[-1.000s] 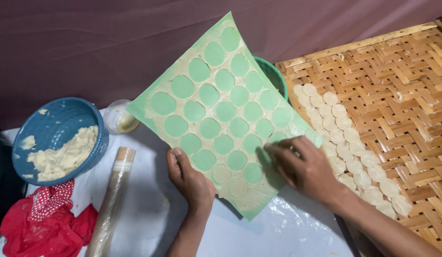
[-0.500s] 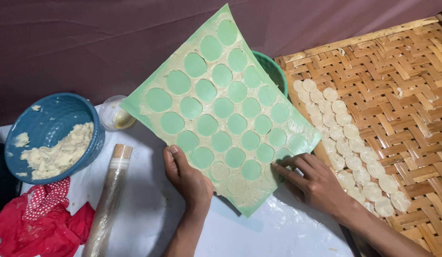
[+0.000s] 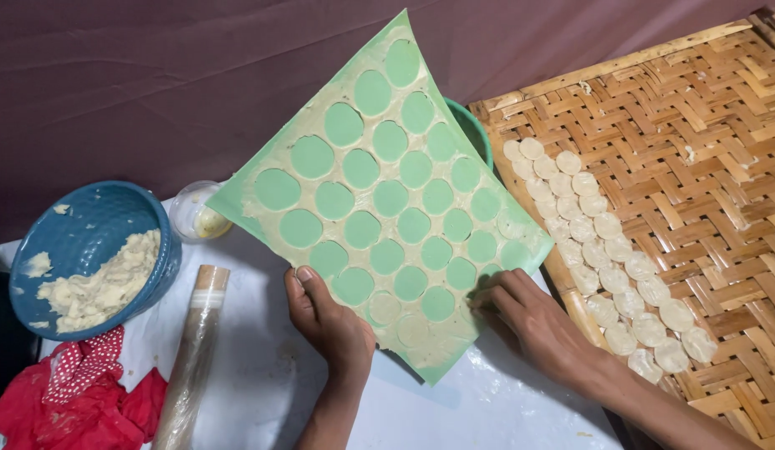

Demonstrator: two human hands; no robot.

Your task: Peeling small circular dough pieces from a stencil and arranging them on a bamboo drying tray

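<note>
left hand [image 3: 331,321]: grips the lower edge of the green sheet [image 3: 387,196], thumb on top, fingers curled under it, closed on the sheet.
right hand [image 3: 544,321]: fingers bent, fingertips [image 3: 487,293] pressing the sheet's lower right area at a dough round; cannot tell whether it pinches anything.
green sheet: held tilted up off the bench [image 3: 262,383], far corner high against the dark cloth backdrop; covered by a thin dough layer [image 3: 421,337] punched with rows of round holes showing green.
remaining rounds: a few pale discs [image 3: 386,307] sit in the sheet near the bottom edge, between the two hands.
woven tray [image 3: 704,142]: bamboo, just right of the sheet; cut dough rounds [image 3: 600,250] laid in overlapping rows along its left side.
green bowl [image 3: 475,133]: mostly hidden behind the sheet, beside the tray.
blue bowl [image 3: 91,225]: far left on the bench, holds a lump of dough [image 3: 100,283].
rolling pin [image 3: 191,367]: wrapped in clear film, left of the left hand.
small clear cup [image 3: 195,212]: between blue bowl and sheet.
red cloth [image 3: 70,400]: bottom left corner.
</note>
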